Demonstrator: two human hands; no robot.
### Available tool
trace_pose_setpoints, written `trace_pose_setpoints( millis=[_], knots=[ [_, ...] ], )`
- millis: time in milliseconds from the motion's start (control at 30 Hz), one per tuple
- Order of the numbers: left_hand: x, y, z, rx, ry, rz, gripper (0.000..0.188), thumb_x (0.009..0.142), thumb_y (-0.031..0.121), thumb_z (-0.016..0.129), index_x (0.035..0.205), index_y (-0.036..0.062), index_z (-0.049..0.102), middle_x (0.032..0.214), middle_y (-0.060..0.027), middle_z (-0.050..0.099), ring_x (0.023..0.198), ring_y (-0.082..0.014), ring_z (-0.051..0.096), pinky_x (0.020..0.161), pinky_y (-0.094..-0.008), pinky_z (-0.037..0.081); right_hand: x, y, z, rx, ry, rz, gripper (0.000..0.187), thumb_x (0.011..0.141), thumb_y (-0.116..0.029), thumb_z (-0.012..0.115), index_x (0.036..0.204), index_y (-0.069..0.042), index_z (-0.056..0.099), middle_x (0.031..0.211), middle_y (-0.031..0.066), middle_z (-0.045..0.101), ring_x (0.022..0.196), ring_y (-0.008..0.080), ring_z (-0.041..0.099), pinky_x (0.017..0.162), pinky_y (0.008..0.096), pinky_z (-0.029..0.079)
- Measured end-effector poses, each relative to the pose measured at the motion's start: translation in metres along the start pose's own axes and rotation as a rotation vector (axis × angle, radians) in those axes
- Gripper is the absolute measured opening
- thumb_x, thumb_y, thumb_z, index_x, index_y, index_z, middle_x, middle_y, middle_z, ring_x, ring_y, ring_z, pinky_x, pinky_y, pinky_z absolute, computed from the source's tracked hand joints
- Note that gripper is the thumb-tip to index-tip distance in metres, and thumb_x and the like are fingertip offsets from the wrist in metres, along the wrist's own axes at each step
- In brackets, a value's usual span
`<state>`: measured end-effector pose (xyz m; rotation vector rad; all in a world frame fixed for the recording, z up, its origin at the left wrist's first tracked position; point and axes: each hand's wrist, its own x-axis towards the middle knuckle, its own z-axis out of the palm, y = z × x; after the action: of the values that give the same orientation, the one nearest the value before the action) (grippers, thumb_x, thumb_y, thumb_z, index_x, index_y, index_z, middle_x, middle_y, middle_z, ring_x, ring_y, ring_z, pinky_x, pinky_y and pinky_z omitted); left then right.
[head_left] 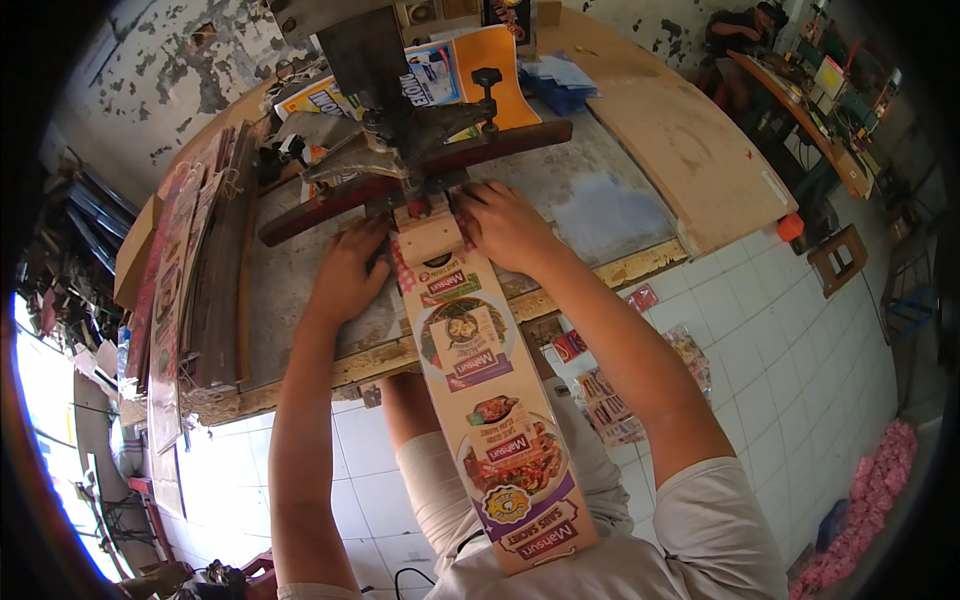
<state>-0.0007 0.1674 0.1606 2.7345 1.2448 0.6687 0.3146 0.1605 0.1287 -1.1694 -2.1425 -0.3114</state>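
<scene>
A long printed cardboard strip, with food pictures on a tan ground, runs from the bench over my lap. Its far end goes under a small wooden block below the head of a dark metal press. My left hand lies flat just left of the block and strip, fingers stretched forward and thumb apart. On the other side, my right hand rests by the strip's right edge, its fingers reaching toward the dark red crossbar. The fingertips of both hands are partly hidden near the block.
Stacked long boards and printed strips stand at the bench's left. Behind the press are colourful printed sheets and blue plastic. Printed packets lie on the tiled floor, pink bundles farther right. Another person sits at the far right.
</scene>
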Motion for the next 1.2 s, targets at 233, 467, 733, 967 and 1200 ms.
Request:
trace_pose_setpoints(
  millis=[233,467,733,967,1200],
  knots=[
    [-0.004,-0.001,-0.004,0.010,0.023,0.038,0.061,0.098,0.022,0.065,0.156,0.0047,0.063,0.164,-0.0196,0.061,0.151,-0.0406,0.056,0.128,-0.0555,0.038,0.004,-0.001,-0.014,0.150,0.011,0.059,0.026,0.101,-0.013,0.068,0.123,0.001,0.074,0.120,0.0163,0.073,0.116,0.0379,0.066,0.106,0.0486,0.055],
    [-0.048,0.067,-0.010,-0.281,0.134,-0.047,0.062,0.097,0.014,0.074,0.156,-0.0002,0.062,0.165,-0.0215,0.060,0.150,-0.0398,0.058,0.128,-0.0524,0.040,-0.017,-0.056,-0.046,0.665,0.079,0.291,0.027,0.107,-0.014,0.073,0.128,0.003,0.072,0.127,0.0210,0.075,0.094,0.0356,0.078,0.088,0.0442,0.063],
    [-0.067,0.114,-0.004,-0.585,0.182,-0.252,0.069,0.097,0.013,0.076,0.161,-0.0023,0.058,0.166,-0.0209,0.060,0.146,-0.0422,0.062,0.123,-0.0485,0.046,-0.030,-0.062,-0.050,0.556,0.052,0.249,0.045,0.098,-0.011,0.085,0.140,-0.002,0.072,0.132,0.0171,0.072,0.108,0.0280,0.076,0.093,0.0381,0.061],
    [-0.133,0.154,-0.011,-0.667,0.253,-0.154,0.055,0.093,0.013,0.075,0.146,-0.0021,0.072,0.151,-0.0160,0.074,0.136,-0.0385,0.071,0.111,-0.0486,0.057,-0.072,-0.098,-0.115,0.615,-0.166,0.255,0.060,0.089,-0.019,0.096,0.142,-0.006,0.072,0.127,0.0138,0.063,0.115,0.0302,0.068,0.097,0.0401,0.057],
    [-0.171,0.125,0.032,-0.098,0.521,-0.270,0.044,0.101,0.019,0.066,0.141,0.0058,0.075,0.150,-0.0112,0.074,0.150,-0.0356,0.061,0.131,-0.0525,0.031,-0.108,-0.067,-0.166,0.446,0.058,0.428,0.060,0.083,-0.016,0.099,0.136,-0.007,0.072,0.127,0.0113,0.062,0.113,0.0262,0.065,0.098,0.0414,0.056]
  ],
)
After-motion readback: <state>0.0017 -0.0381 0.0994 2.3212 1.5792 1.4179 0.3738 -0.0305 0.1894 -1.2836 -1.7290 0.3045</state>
